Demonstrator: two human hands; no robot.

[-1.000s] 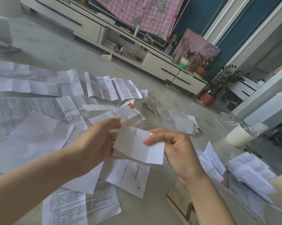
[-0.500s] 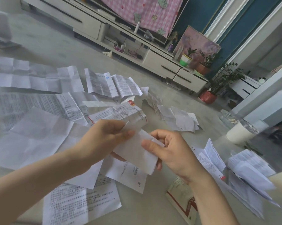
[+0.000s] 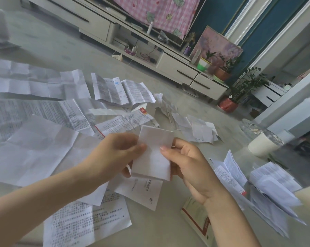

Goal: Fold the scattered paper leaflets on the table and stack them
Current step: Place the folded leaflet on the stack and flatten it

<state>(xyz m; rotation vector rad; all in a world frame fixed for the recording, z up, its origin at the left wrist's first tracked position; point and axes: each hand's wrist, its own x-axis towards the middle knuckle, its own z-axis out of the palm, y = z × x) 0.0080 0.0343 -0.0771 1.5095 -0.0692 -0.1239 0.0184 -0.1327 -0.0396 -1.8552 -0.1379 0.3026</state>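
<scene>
A small folded white leaflet point(image 3: 153, 152) stands upright in the air above the table, held between both hands. My left hand point(image 3: 115, 154) pinches its left edge with thumb and fingers. My right hand point(image 3: 188, 166) pinches its right edge, thumb on the front face. Several unfolded leaflets point(image 3: 34, 148) lie spread over the left and middle of the pale table point(image 3: 168, 225). A loose stack of folded leaflets point(image 3: 271, 189) lies at the right, and a smaller heap of folded leaflets point(image 3: 197, 129) lies behind my hands.
A white cup point(image 3: 263, 143) stands near the table's right edge. A red-and-white booklet point(image 3: 198, 218) lies under my right wrist. Beyond the table are a low TV cabinet point(image 3: 168, 63) and potted plants point(image 3: 239, 93).
The held leaflet has been folded narrower and turned from slanted to upright. Both hands have drawn closer together and now pinch its side edges.
</scene>
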